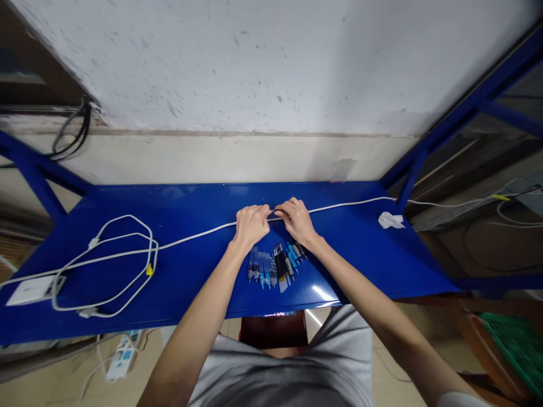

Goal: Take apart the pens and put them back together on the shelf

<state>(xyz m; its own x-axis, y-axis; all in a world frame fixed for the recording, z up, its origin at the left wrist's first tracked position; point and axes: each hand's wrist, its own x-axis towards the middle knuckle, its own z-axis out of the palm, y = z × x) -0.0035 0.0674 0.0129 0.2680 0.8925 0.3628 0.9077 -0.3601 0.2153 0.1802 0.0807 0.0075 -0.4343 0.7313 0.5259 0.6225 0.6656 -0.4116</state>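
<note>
Grey cloth [280, 373] of my clothes lies nearest the head camera, with my bare forearms reaching forward over the blue table [360, 226]. My left hand [252, 223] and right hand [297, 220] nearly meet, thumbs and fingers pinched narrow on a slim piece [274, 212] between them; my fingers hide most of it. It sits just above the table, near the white cable [203, 233] that runs across behind my hands. Nearer me lie, from left to right, clear tubes [255, 261], black rods [279, 261] and blue and grey clips [292, 257], side by side. Well off to my left is a cable loop [156, 243] beside a white box [31, 289]; to my right, a crumpled tissue [390, 220].
</note>
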